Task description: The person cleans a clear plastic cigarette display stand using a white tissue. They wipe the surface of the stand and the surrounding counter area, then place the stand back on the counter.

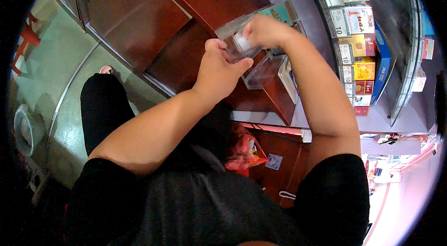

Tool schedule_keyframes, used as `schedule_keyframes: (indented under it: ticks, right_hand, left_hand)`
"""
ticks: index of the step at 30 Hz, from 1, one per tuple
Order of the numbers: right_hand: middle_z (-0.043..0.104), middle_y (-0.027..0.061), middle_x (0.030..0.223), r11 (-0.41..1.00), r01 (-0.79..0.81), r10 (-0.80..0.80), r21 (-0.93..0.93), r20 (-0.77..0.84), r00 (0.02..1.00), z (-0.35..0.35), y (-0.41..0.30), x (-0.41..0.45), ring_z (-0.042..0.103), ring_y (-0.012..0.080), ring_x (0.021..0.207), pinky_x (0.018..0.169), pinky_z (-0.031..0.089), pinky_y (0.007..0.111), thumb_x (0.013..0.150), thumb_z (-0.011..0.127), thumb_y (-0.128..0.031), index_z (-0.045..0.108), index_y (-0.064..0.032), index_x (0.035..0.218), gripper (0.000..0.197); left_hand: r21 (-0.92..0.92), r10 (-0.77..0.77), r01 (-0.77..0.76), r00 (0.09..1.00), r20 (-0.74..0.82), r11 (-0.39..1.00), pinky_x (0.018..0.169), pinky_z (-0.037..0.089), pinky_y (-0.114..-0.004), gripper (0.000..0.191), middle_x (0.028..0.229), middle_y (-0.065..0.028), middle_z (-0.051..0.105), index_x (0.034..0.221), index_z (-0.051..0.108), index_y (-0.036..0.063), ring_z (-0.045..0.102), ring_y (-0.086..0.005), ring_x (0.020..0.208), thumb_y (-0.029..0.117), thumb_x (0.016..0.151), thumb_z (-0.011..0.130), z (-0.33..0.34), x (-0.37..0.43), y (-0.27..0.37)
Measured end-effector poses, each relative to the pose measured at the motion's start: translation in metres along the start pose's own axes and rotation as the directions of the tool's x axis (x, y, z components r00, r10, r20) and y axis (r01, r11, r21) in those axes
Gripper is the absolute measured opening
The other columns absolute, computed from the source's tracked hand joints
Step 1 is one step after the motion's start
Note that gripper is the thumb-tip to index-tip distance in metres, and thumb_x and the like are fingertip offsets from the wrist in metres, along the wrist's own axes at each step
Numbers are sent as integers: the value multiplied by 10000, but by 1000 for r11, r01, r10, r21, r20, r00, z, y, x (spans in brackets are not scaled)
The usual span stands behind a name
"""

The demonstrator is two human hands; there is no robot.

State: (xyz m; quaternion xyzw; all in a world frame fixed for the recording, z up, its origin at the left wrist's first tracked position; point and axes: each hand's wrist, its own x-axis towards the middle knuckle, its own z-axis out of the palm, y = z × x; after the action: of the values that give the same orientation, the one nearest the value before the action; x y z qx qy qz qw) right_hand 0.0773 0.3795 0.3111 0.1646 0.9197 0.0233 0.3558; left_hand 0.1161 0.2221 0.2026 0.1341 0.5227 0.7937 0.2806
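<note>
My left hand (220, 68) grips the near edge of a clear plastic box (227, 31), its thumb toward the right. Bent over that box is my right hand (270, 31), blurred, with its fingers curled on a white wad (241, 41) that looks like tissue or cloth. The wad lies against the inside of the box; the fingertips are partly hidden. Beyond my right hand is a green printed panel (277, 14). Below the hands, a second clear plastic container (263, 73) rests by the dark red wooden surface (272, 97).
Cigarette packs (361, 19) with price tags line the counter on the right, beside a blue folder (382, 64) and a glass panel (398, 89). A red plastic bag (246, 151) sits below. Wooden cabinet doors (125, 12) stand at the left; a bin (28, 130) is on the floor.
</note>
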Motion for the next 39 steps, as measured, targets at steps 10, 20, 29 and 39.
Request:
schedule_keyframes:
  ticks: [10,20,29,39]
  right_hand:
    - [640,181,725,973,-34,-3,-228,-162,987,-3,15,3,626,321,663,629,480,416,654,626,-94,659,-22,761,133]
    - [635,192,711,981,7,-25,-192,-88,996,0,-23,-9,619,318,669,597,464,409,675,627,-107,632,-5,760,133]
    - [591,167,611,969,217,-219,-117,1,976,-2,-33,-15,579,270,553,506,430,382,675,614,-67,629,-4,767,113]
    - [532,176,556,928,295,-301,-227,8,954,-6,-24,-11,497,272,477,479,394,384,640,624,-75,591,-4,687,91]
  left_hand:
    - [-46,66,-65,998,6,997,646,483,-271,552,854,-87,570,1071,353,-26,558,-121,740,118,753,781,6,4,-13]
    - [-173,45,-28,994,99,985,709,455,-254,470,887,-34,510,1060,353,16,494,-99,798,59,797,740,5,6,-16]
    - [-36,61,-58,996,69,998,734,472,-252,469,923,-50,545,1060,347,16,528,-107,828,50,802,737,6,8,-24]
    - [-104,138,-136,990,17,985,596,461,-246,550,800,-54,530,1008,352,-8,517,-92,696,125,727,805,8,9,-24]
